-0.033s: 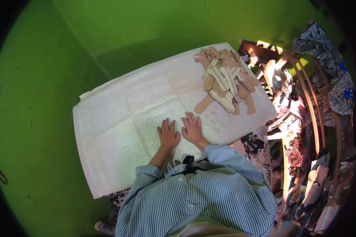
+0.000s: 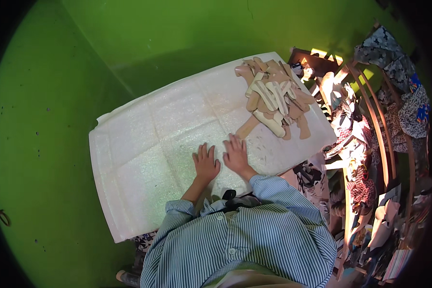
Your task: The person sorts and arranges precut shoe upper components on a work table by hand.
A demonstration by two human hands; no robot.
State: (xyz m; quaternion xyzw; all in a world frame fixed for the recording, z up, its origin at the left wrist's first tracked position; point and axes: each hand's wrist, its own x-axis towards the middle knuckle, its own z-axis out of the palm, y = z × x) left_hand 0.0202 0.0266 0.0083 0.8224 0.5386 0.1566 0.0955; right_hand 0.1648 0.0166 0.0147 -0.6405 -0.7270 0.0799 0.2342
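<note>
My left hand (image 2: 206, 164) lies flat on a white table covering (image 2: 139, 139), fingers spread and pointing away from me. Just right of it rests my right hand (image 2: 236, 156), also palm down with its fingers apart. A small gap separates the two thumbs. Neither hand holds anything. Beyond my right hand, at the far right of the white surface, sits a loose pile of flat, elongated tan and cream pieces (image 2: 273, 96); their kind I cannot make out. One tan piece (image 2: 247, 127) sticks out of the pile toward my right fingertips; whether they touch it I cannot tell.
Green walls (image 2: 177, 29) stand behind and to the left of the table. On the right is a wooden rack (image 2: 380, 144) crowded with patterned cloth and scraps. Grey patterned fabric (image 2: 386, 53) hangs at its far end. Small dark specks lie near the pile.
Both hands have shifted very slightly to the right, the right one also a touch farther from me. The pile has not moved.
</note>
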